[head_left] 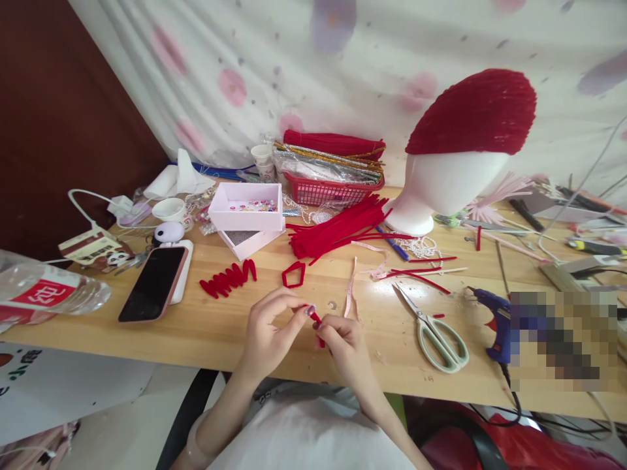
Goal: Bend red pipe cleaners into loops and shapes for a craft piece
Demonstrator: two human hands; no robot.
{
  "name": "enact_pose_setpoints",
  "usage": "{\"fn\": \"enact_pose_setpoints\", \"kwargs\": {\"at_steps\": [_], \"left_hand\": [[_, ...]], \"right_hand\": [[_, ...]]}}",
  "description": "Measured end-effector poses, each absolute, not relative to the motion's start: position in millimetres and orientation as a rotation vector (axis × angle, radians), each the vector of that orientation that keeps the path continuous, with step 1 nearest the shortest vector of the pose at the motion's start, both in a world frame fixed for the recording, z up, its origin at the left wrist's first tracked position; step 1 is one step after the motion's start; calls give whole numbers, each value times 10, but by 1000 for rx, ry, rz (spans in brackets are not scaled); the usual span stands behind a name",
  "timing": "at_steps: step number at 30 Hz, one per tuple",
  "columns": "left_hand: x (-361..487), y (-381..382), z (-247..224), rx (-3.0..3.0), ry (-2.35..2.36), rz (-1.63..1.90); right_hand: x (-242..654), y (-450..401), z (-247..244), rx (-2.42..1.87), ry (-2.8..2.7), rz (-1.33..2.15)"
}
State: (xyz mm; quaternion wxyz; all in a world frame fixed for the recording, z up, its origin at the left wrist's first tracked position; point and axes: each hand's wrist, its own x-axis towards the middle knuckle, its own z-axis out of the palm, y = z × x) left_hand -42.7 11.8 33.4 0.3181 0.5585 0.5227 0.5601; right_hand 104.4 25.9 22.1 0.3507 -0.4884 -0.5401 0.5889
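Near the table's front edge, my left hand (268,328) pinches one end of a short red fuzzy stem (315,317). My right hand (347,343) is closed round its lower part, and a bit of red shows beneath the fingers. Just beyond my hands lies a red stem bent into a five-sided loop (293,275). Left of it rests a row of folded red pieces (228,279). A thick bundle of straight red stems (337,227) lies farther back. Scissors (438,333) with pale green handles lie partly open to the right.
A white foam head (431,186) with a red covering stands at the back right. A red basket (330,190) and a white box (246,219) are at the back. On the left are a phone (154,284) and a bottle (53,287); a blue glue gun (499,323) lies right.
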Motion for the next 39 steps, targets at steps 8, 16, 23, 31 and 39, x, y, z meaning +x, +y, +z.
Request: {"fn": "enact_pose_setpoints", "kwargs": {"at_steps": [8,16,23,31,39], "left_hand": [[-654,54,291,1542,1517,1487],[-932,140,187,1280,1460,1272],[-947,222,195,1128,1555,1314],[-864,249,317,1053,1421,1309],[-761,211,359,1038,1357,1322]], "right_hand": [[933,261,132,-1242,-1824,1051],[927,316,51,-1214,-1798,1013],[953,320,-21,-1237,-1688,1202],[1004,367,39,-1021,-1837,1111],[1066,337,83,-967,-1814,1140]]}}
